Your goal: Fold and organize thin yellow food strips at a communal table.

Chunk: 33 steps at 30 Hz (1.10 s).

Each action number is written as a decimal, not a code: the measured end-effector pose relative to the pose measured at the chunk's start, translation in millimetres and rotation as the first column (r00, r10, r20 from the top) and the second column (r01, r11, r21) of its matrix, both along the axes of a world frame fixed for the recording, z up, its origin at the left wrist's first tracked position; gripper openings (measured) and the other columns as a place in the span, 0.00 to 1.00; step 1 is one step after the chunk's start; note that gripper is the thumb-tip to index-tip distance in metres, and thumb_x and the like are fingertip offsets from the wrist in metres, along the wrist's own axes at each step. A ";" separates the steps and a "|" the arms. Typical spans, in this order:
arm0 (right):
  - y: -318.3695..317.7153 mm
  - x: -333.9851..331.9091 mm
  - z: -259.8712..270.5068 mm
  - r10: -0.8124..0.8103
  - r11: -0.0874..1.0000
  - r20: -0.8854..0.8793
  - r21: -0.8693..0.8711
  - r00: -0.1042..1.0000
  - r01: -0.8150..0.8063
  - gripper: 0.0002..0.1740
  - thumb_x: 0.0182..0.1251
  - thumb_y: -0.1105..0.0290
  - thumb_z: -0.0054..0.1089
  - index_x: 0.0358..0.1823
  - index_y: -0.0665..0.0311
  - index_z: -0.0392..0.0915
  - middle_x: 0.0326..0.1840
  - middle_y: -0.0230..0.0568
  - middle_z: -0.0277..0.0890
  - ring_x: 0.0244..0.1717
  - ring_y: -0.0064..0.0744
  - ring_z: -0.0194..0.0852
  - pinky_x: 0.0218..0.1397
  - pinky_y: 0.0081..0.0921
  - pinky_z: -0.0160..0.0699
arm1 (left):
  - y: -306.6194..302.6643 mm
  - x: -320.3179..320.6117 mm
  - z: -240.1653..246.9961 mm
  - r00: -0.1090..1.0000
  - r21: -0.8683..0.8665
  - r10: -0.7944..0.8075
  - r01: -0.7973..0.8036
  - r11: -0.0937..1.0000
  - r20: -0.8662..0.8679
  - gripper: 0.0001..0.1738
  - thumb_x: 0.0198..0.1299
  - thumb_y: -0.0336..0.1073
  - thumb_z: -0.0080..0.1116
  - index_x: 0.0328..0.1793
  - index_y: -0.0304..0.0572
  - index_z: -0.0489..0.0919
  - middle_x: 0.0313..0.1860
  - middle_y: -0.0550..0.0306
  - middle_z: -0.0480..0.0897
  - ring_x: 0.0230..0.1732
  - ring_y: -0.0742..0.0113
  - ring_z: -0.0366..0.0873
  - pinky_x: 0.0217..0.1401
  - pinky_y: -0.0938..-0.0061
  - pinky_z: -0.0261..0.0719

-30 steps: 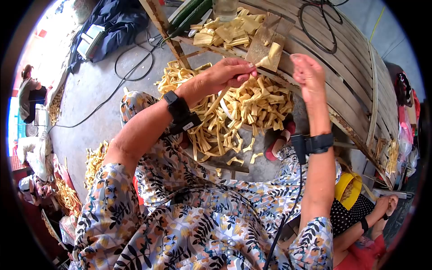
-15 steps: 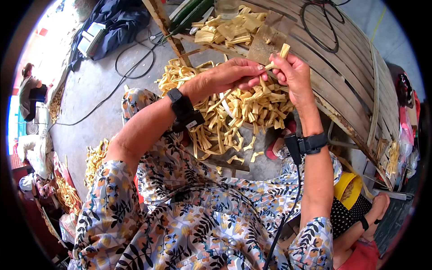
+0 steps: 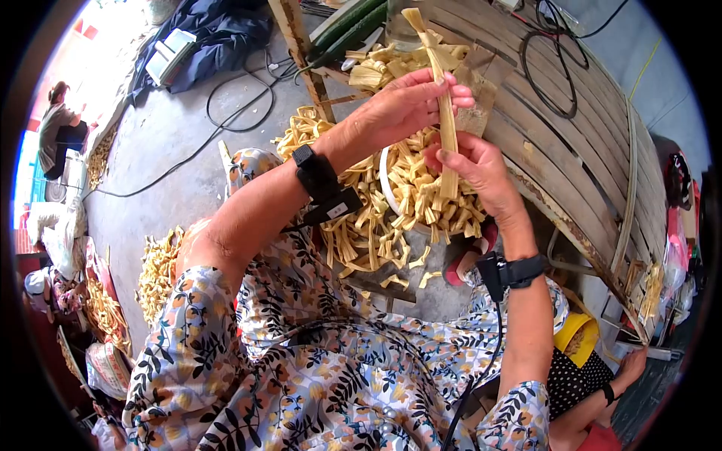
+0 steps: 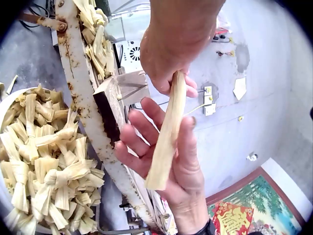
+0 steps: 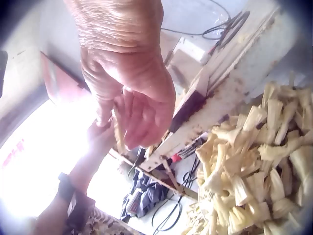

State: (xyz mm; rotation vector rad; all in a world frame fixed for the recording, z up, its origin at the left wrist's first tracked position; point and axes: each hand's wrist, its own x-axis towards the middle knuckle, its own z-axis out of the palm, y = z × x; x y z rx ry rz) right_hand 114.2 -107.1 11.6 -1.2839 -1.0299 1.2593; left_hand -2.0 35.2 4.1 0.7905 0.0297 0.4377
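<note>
your left hand [image 3: 406, 107] pinches a flat, pale-yellow strip [image 3: 447, 128], knotted beyond the fingertips; your right hand [image 3: 481, 169] spreads its fingers beside it

No lettering is legible, even on the gold-patterned red paper [image 4: 232, 219].

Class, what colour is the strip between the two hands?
The strip is pale yellow; the left wrist view shows it best.

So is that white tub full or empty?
The white tub looks full: knotted pieces are piled up to its rim in the left wrist view.
</note>
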 end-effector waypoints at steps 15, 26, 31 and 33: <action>-0.8 9.2 27.2 -0.401 0.887 0.204 0.332 0.893 0.322 0.09 0.57 0.76 0.55 0.40 0.68 0.77 0.29 0.30 0.75 0.24 0.14 0.69 0.25 0.10 0.67 | -14.1 -1.3 -1.7 0.890 0.298 0.119 0.020 0.954 -0.440 0.09 0.60 0.32 0.47 0.43 0.34 0.71 0.35 0.54 0.78 0.35 0.69 0.78 0.41 0.76 0.78; 7.5 7.8 -21.6 -0.447 0.894 0.655 0.355 0.609 0.274 0.13 0.58 0.71 0.48 0.19 0.70 0.69 0.16 0.55 0.68 0.18 0.52 0.69 0.21 0.40 0.62 | -37.5 7.8 -6.3 0.818 0.891 0.360 0.440 0.108 -0.448 0.07 0.52 0.24 0.46 0.35 0.35 0.76 0.30 0.56 0.81 0.24 0.69 0.75 0.28 0.75 0.74; 9.6 16.0 -19.3 -0.423 0.905 0.341 0.193 0.839 0.378 0.12 0.55 0.78 0.45 0.16 0.71 0.73 0.09 0.41 0.68 0.10 0.31 0.70 0.15 0.30 0.69 | -40.5 12.9 1.7 0.836 0.961 0.529 -0.007 0.278 -0.147 0.23 0.42 0.19 0.43 0.48 0.40 0.72 0.43 0.50 0.76 0.40 0.59 0.75 0.42 0.73 0.73; 17.7 20.8 -30.5 -0.379 0.918 0.075 0.154 0.922 0.365 0.08 0.58 0.78 0.47 0.25 0.74 0.74 0.12 0.44 0.71 0.10 0.27 0.71 0.11 0.23 0.71 | -42.2 13.8 22.5 0.878 0.997 0.472 -0.066 -0.045 0.080 0.30 0.38 0.14 0.38 0.52 0.38 0.71 0.53 0.50 0.71 0.57 0.60 0.69 0.53 0.76 0.68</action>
